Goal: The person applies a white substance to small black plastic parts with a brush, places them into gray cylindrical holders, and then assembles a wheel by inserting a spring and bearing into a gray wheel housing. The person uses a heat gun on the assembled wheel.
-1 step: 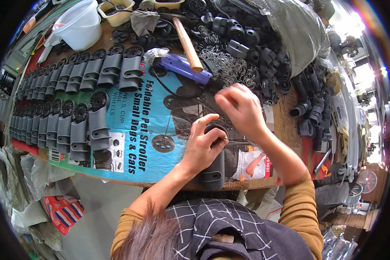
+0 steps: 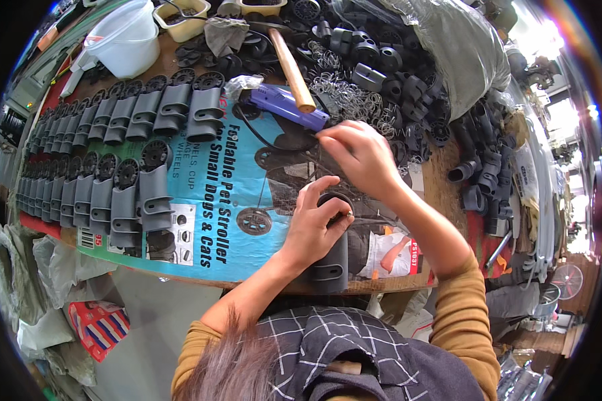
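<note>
My left hand [image 2: 311, 227] is curled round the dark round head of a grey plastic fitting [image 2: 331, 271] at the table's near edge. Its sleeve-like body points toward me. A tiny shiny piece shows at the thumb and forefinger, too small to name. Farther off, my right hand [image 2: 364, 157] is closed, fingertips pinched together beside the end of a purple handheld power tool [image 2: 284, 107]. The hand covers the tool's black nose, and whatever lies between its fingers is hidden. Loose metal springs [image 2: 354, 97] lie just beyond that hand.
Two rows of similar grey fittings [image 2: 157, 200] stand on the left. A wooden-handled hammer [image 2: 291, 70] lies across the tool. Black plastic parts [image 2: 415, 93] are heaped at the far right, beside a plastic bag [image 2: 455, 47]. A white tub [image 2: 124, 50] is at the far left. Printed cardboard [image 2: 207, 227] covers the tabletop.
My right hand has shifted slightly left and away from me, now covering the purple tool's black nose. My left hand stays on the fitting.
</note>
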### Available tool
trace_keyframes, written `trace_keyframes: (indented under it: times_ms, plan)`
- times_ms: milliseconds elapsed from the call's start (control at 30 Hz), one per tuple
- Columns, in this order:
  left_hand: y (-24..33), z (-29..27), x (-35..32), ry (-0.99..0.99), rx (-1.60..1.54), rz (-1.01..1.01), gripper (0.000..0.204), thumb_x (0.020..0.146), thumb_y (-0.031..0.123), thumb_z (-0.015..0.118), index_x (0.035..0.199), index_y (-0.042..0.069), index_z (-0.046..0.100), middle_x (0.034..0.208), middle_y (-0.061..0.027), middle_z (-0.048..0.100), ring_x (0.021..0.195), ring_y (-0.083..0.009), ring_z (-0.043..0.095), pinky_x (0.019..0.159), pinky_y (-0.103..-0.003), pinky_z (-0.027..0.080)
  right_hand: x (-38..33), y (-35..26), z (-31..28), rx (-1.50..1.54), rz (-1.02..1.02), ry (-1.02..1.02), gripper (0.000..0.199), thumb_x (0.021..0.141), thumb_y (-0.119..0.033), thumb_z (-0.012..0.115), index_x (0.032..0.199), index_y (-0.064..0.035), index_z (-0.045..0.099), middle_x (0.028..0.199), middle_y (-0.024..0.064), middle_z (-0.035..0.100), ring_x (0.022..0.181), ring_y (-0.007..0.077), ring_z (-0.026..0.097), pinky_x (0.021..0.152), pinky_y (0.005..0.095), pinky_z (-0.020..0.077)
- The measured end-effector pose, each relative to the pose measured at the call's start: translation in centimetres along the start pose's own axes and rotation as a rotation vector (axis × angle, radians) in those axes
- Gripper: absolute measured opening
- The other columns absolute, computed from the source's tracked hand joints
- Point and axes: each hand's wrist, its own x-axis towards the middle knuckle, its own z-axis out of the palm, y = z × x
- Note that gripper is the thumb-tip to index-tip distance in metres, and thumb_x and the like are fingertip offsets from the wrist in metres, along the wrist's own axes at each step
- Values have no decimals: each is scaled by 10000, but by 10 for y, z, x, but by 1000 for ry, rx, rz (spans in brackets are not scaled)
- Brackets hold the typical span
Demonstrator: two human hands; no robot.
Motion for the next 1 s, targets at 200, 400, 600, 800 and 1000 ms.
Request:
trace_keyframes:
  times_ms: [200,400,600,800,1000]
  plan:
    - [0,1,-1,4,-24,-56,148,778,153,733,881,102,640,1306,-144,468,1195,-393,433,985,-470,393,47,4,64,-396,-397,195,470,848,-141,619,1229,115,518,1188,284,561,1125,407,538,990,434,433]
    - [-3,1,-1,8,-10,7,152,760,132,735,871,103,634,1296,-162,485,1196,-398,437,998,-474,385,75,27,70,-494,-1,-124,613,749,-173,703,1290,11,481,1121,205,584,1080,375,540,939,424,450]
    - [-4,0,0,-3,-45,-11,150,759,119,741,866,108,637,1290,-154,485,1181,-383,448,997,-467,375,79,33,43,-407,22,-191,658,660,-244,742,1234,-26,506,1058,224,603,1031,373,574,916,419,471]
    - [-4,0,1,14,-24,13,164,755,113,753,881,97,650,1275,-144,503,1204,-346,448,1013,-444,359,-11,7,-46,219,324,-139,683,660,-127,700,1272,-31,414,953,107,558,831,189,581,754,318,493]
    - [-5,2,1,31,-27,18,160,749,122,755,878,108,662,1244,-144,517,1159,-362,474,975,-444,396,-81,2,-42,755,282,459,677,718,22,634,1324,-70,347,1124,112,508,979,249,588,934,440,480]
